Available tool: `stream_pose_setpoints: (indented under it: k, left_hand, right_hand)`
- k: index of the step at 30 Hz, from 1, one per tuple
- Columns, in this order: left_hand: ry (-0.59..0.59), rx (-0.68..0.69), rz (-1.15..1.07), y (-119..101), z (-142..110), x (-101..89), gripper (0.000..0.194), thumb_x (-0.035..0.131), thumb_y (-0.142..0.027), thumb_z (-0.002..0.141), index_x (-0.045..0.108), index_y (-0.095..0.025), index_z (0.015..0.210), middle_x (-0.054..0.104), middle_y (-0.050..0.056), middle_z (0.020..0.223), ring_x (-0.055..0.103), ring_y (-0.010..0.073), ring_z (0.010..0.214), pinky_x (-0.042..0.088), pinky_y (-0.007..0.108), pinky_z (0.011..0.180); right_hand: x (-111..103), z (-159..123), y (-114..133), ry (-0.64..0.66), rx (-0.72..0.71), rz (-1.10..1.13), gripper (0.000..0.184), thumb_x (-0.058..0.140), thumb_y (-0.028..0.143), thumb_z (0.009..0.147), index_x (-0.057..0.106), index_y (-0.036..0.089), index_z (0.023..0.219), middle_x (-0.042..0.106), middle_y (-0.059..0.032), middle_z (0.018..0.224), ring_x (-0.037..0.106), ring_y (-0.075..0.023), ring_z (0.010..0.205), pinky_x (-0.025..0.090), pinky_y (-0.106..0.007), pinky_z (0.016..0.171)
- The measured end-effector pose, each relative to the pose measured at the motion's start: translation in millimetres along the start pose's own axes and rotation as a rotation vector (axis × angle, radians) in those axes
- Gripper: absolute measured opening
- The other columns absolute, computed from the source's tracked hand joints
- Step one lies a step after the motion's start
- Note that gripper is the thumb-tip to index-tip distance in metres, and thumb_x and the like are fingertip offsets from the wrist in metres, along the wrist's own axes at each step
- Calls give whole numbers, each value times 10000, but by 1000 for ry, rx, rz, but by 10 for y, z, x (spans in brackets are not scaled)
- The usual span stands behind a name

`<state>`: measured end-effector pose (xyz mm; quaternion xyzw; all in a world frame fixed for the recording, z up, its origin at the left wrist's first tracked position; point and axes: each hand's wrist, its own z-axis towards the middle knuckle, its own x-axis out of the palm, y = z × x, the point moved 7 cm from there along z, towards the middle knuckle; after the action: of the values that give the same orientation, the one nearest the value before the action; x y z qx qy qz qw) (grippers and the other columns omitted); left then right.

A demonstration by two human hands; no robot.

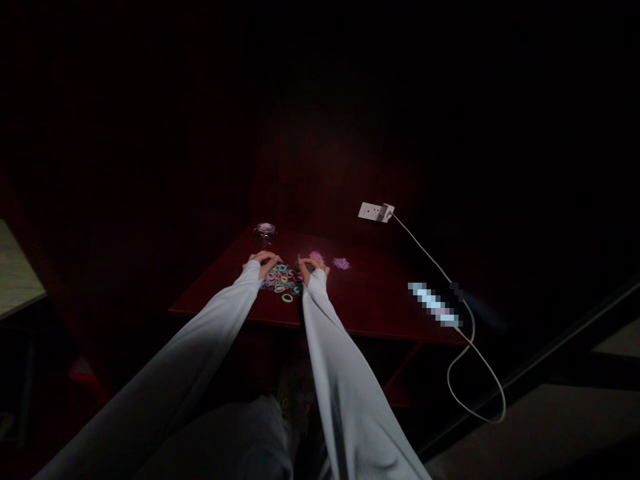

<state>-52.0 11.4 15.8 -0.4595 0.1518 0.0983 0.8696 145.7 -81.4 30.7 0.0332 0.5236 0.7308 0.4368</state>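
Observation:
A heap of small coloured rings point(283, 277), which look like hair ties, lies near the front of the dark red table. At its left edge is my left hand point(263, 257), with thumb and fingertips brought together in a pinch; whatever is between them is too small and dim to name. My right hand point(314, 265) is at the heap's right side, its fingers likewise pinched, and a thin bit seems to stick up at the tips. Just behind it lies a small pink pile point(317, 255), with a purple pile point(341, 263) to the right.
Toward the back left of the table point(385, 300) stands a clear jar point(265, 231) with pinkish contents. A lit, blurred phone-like device point(434, 305) lies at the right, its white cable point(425, 245) running up to a charger in the wall socket point(371, 211). The surroundings are very dark.

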Motion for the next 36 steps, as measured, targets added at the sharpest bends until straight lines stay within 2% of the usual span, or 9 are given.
stream_pose_setpoints:
  k: [3, 6, 10, 14, 19, 24, 27, 31, 36]
  left_hand:
    - [65, -13, 13, 54, 23, 7, 243, 622, -403, 960, 839, -316, 895, 834, -19, 1144, 673, 273, 1205, 396, 464, 1204]
    - [116, -22, 26, 112, 66, 14, 212, 651, -390, 949, 850, -325, 912, 834, -22, 1145, 683, 269, 1180, 420, 453, 1181]
    - [105, -16, 30, 95, 68, 10, 218, 647, -392, 962, 852, -333, 916, 834, -27, 1165, 679, 274, 1217, 413, 453, 1183]
    - [100, -20, 30, 21, 27, 0, 228, 636, -390, 967, 851, -329, 921, 835, -27, 1180, 665, 281, 1234, 411, 455, 1176]
    - [111, -55, 38, -32, -5, -31, 214, 652, -379, 945, 856, -325, 909, 833, -25, 1177, 654, 285, 1225, 399, 455, 1185]
    - [99, -71, 6, -47, -13, -50, 210, 657, -385, 939, 852, -326, 887, 832, -20, 1169, 649, 303, 1248, 374, 483, 1209]
    - [80, -64, -13, -62, -36, -48, 219, 642, -387, 938, 840, -328, 865, 835, -22, 1145, 652, 302, 1232, 371, 487, 1217]
    - [39, -26, -39, -101, -71, -60, 269, 594, -421, 970, 827, -325, 876, 830, -23, 1149, 639, 294, 1250, 358, 482, 1236]
    - [73, -75, -20, -49, -2, -38, 256, 614, -397, 944, 829, -316, 830, 828, -14, 1107, 648, 295, 1227, 370, 477, 1228]
  right_hand:
    - [-321, 102, -221, -101, 158, -37, 211, 671, 328, 952, 837, 200, 980, 772, -115, 1163, 600, -279, 1122, 407, -392, 1025]
    - [-617, 123, -338, -148, 215, -165, 208, 667, 329, 934, 838, 220, 978, 757, -110, 1184, 552, -312, 1145, 396, -403, 989]
    - [-783, 96, -363, -99, 235, -340, 209, 670, 321, 933, 841, 205, 960, 733, -135, 1215, 522, -341, 1175, 395, -427, 971]
    - [-720, 72, -294, -3, 193, -475, 215, 657, 299, 950, 854, 225, 994, 727, -118, 1274, 509, -340, 1248, 391, -433, 1018]
    - [-662, 59, -274, 21, 145, -562, 229, 669, 336, 955, 857, 243, 1045, 719, -118, 1316, 503, -343, 1278, 383, -426, 1024]
    - [-657, 96, -315, -20, 104, -449, 192, 706, 372, 931, 844, 247, 976, 737, -124, 1253, 514, -365, 1246, 391, -442, 1001]
    - [-636, 110, -319, -31, 86, -416, 206, 665, 365, 966, 821, 235, 929, 750, -127, 1190, 546, -351, 1203, 408, -434, 981]
    - [-533, 65, -198, 35, -55, -426, 235, 610, 300, 1013, 791, 223, 885, 773, -112, 1072, 599, -301, 1101, 423, -393, 954]
    - [-320, -114, 52, 204, -258, -400, 147, 684, 309, 1009, 811, 254, 958, 781, -56, 1056, 600, -254, 1125, 411, -357, 991]
